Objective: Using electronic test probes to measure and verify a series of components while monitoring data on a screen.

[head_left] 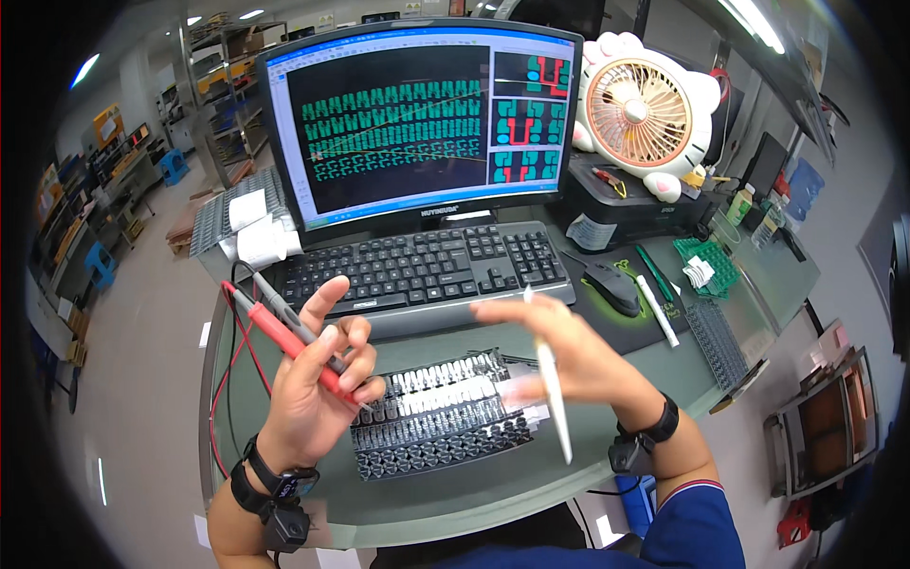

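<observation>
My left hand [318, 379] is closed round two multimeter probes, a red probe [275, 327] and a grey probe [284, 308], with its index finger raised. Their tips point down toward the left edge of a dark circuit board panel [445, 453], which has rows of repeated shiny silver parts and lies flat on the desk. Over the panel's right side, my right hand [578, 356] is somewhat smeared by motion. A slim white pen-like stick [553, 394] is held in its fingers, one end slanting down past the panel's right edge.
Behind the panel stand a black keyboard [427, 270] and a monitor [389, 123] showing a green board layout. To the right are a mouse [611, 287], a white marker [658, 311], a dark panel strip [718, 343] and a white fan [640, 109]. Probe leads [230, 379] run along the desk's left side.
</observation>
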Motion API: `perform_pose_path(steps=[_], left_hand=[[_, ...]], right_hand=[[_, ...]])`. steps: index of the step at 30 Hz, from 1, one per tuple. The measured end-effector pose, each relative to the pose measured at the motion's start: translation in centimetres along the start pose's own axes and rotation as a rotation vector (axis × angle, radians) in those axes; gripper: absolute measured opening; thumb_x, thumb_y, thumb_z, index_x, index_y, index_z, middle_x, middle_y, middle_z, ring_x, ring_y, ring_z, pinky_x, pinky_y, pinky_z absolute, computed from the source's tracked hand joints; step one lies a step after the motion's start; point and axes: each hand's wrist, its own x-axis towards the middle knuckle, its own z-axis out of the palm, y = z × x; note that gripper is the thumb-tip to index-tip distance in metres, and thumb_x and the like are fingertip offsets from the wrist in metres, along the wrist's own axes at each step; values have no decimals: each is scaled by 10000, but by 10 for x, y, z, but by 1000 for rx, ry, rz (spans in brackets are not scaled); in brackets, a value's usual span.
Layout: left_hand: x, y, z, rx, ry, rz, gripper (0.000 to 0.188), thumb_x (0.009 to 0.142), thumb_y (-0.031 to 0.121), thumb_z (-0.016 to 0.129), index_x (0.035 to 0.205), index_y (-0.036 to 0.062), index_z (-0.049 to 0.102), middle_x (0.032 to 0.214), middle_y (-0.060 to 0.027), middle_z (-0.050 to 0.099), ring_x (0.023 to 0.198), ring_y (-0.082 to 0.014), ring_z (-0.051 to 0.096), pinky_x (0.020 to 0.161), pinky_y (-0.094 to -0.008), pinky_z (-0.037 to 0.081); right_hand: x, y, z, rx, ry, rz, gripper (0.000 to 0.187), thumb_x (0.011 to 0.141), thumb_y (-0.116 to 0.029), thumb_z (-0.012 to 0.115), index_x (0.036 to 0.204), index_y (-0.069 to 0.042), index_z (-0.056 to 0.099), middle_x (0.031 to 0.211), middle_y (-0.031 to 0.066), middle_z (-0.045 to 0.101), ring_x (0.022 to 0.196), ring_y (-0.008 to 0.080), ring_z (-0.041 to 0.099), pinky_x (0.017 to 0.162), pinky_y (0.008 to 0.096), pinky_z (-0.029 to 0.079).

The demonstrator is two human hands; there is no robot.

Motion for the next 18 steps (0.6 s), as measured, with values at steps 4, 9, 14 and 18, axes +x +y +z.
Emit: perform_pose_path(steps=[4, 9, 14, 18], left_hand=[[1, -10, -5, 8, -85, -23, 222, 958, 230, 439, 1141, 123, 506, 816, -9, 434, 610, -87, 380, 583, -275, 359], [7, -20, -23, 56, -286, 1, 304, 933, 295, 436, 723, 79, 477, 693, -3, 379, 619, -121, 361, 595, -282, 338], [7, -17, -8, 114, -36, -60, 121, 881, 143, 523, 803, 75, 461, 701, -4, 374, 636, -110, 370, 608, -269, 358], [20, -31, -5, 118, -136, -85, 107, 864, 132, 545, 868, 94, 445, 718, 4, 373, 640, -98, 375, 601, -269, 352]], right_hand=[[1, 35, 4, 553, 396, 311, 581, 987, -522, 317, 1177, 2, 480, 963, 187, 674, 901, 234, 659, 855, 353, 483], [4, 53, 21, 734, 449, 296, 562, 1012, -478, 266, 1186, 9, 487, 880, 173, 666, 770, 177, 638, 760, 298, 492], [8, 54, 22, 656, 430, 309, 489, 1011, -407, 372, 1154, 29, 538, 774, 104, 640, 672, 101, 575, 663, 241, 479], [-9, 67, 11, 577, 527, 276, 379, 976, -357, 475, 1132, -31, 586, 835, 40, 634, 652, 89, 593, 617, 239, 487]])
